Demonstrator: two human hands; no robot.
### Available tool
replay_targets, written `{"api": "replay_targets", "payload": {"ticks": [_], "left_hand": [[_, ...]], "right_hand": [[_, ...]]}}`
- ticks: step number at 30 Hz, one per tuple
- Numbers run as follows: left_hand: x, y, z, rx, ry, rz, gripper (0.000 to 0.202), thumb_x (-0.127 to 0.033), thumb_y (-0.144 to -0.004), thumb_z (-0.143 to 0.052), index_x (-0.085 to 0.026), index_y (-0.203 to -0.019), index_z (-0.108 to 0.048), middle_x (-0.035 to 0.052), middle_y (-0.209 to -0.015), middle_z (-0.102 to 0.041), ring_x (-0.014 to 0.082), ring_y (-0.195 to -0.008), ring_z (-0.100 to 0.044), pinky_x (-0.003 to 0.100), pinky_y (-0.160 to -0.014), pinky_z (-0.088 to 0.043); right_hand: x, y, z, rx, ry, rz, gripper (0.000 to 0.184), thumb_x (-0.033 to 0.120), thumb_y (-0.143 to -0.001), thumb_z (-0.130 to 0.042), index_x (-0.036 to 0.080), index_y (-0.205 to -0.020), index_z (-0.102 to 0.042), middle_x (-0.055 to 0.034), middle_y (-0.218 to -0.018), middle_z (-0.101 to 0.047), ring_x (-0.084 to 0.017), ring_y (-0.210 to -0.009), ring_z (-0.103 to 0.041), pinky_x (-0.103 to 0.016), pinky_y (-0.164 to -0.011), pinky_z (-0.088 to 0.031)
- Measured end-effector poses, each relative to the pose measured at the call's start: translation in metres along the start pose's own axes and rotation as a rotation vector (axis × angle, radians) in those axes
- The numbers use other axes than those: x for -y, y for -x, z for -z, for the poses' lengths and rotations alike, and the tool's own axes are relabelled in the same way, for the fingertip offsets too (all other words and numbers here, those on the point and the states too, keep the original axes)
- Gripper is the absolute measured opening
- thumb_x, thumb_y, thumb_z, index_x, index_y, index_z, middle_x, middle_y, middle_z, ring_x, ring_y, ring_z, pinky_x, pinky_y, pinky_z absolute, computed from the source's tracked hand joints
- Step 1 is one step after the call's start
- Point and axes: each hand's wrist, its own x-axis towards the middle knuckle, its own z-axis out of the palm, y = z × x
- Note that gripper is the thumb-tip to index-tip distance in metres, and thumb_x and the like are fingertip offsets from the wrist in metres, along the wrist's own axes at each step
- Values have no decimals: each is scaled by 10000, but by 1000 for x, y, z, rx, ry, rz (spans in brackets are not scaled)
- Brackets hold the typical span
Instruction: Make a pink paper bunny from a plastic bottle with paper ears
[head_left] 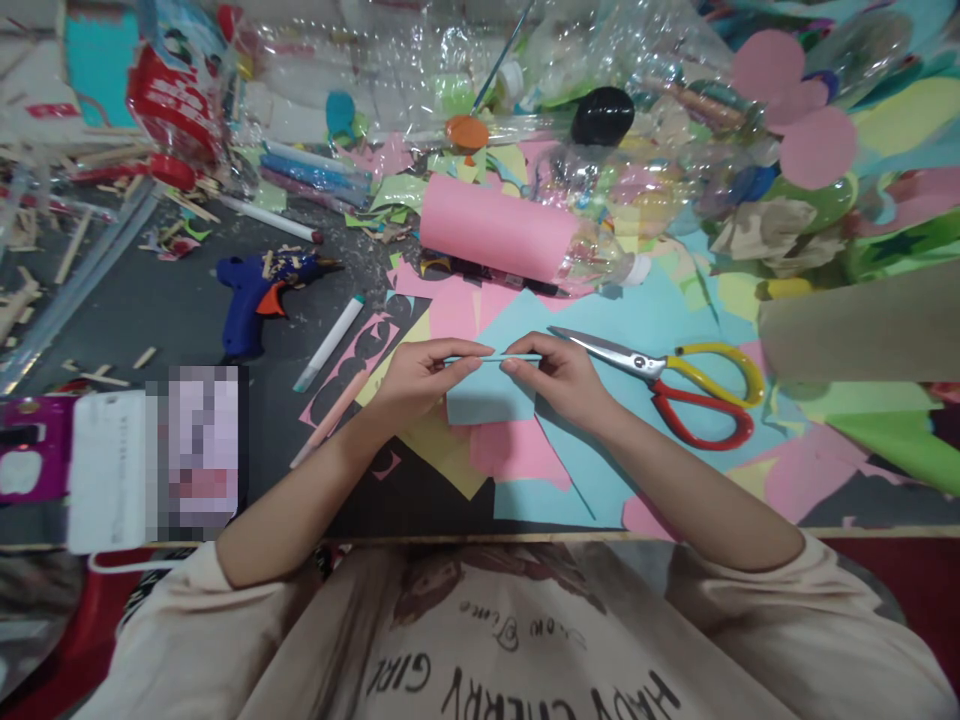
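Note:
Low over the table's middle, my left hand (431, 372) and my right hand (559, 375) pinch the top edge of a light blue sheet of paper (491, 397) between thumbs and fingertips. That edge looks narrowly folded or rolled; which one I cannot tell. The sheet hangs towards me over pink paper scraps (517, 452) and a larger blue sheet (600, 470). Just right of my right hand lie scissors (652, 372) with one yellow and one red handle, blades slightly apart. Beyond my hands a bottle wrapped in pink paper (495, 225) lies on its side.
At the left lie a blue glue gun (244, 300), a white marker (330, 342) and a white power bank-like box (109, 470). Several clear plastic bottles (637, 180) crowd the back. A cardboard piece (862, 325) stands at the right, amid paper scraps.

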Motion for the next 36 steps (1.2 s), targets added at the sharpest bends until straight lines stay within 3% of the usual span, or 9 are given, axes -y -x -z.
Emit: {"api": "replay_targets", "payload": {"ticks": [3,9,15,20,25,30,33,36], "left_hand": [[1,1,0,-3,12,12,249,-377,-826,-672,-200,-942,-802,33,-850,-788,121,-615,-630,222,-544,-478],[1,1,0,-20,45,-27,203,-339,-808,-676,-208,-889,-808,41,-911,-800,183,-843,-733,253,-744,-568],[1,0,0,-8,49,-76,189,-303,-809,-655,-209,-881,-802,38,-916,-798,163,-824,-724,239,-726,-555],[-2,-1,0,-5,3,-17,272,-395,-835,-631,-200,-948,-783,51,-963,-788,163,-818,-704,237,-685,-533],[-1,-2,0,-3,14,-30,254,-369,-850,-605,-200,-915,-783,41,-956,-791,172,-866,-707,246,-745,-539],[1,-1,-2,-22,21,-19,238,-358,-831,-630,-207,-924,-787,36,-896,-788,150,-741,-695,233,-637,-529],[-1,0,-2,-34,12,-56,212,-332,-832,-621,-211,-876,-790,40,-907,-791,165,-805,-716,250,-727,-558],[-1,1,-3,-40,5,-86,210,-317,-830,-608,-213,-853,-789,39,-913,-793,170,-827,-717,265,-770,-562]], "right_hand": [[-1,0,0,-11,11,4,322,523,-835,-664,204,-788,-669,-13,-717,-647,-125,-580,-463,-280,-553,-368],[0,0,-1,1,-17,9,362,567,-817,-671,206,-804,-654,-17,-745,-643,-131,-609,-480,-283,-564,-384],[6,0,1,54,-38,-5,434,597,-856,-601,198,-687,-605,22,-601,-522,-114,-569,-414,-275,-552,-361],[4,0,1,3,-14,-4,366,540,-843,-643,199,-711,-630,6,-637,-583,-115,-557,-431,-277,-535,-354],[1,1,0,-29,20,4,364,553,-846,-642,205,-741,-652,-5,-664,-620,-119,-553,-437,-281,-529,-358],[0,-1,-1,-72,-16,5,317,525,-801,-696,212,-771,-653,-17,-735,-661,-135,-613,-503,-283,-567,-395],[0,-1,-2,-69,-54,21,339,544,-777,-714,213,-777,-640,-20,-751,-660,-148,-658,-539,-288,-597,-414],[3,-1,-1,-7,-45,4,400,601,-821,-645,209,-743,-625,3,-661,-592,-131,-592,-478,-283,-560,-377]]}}
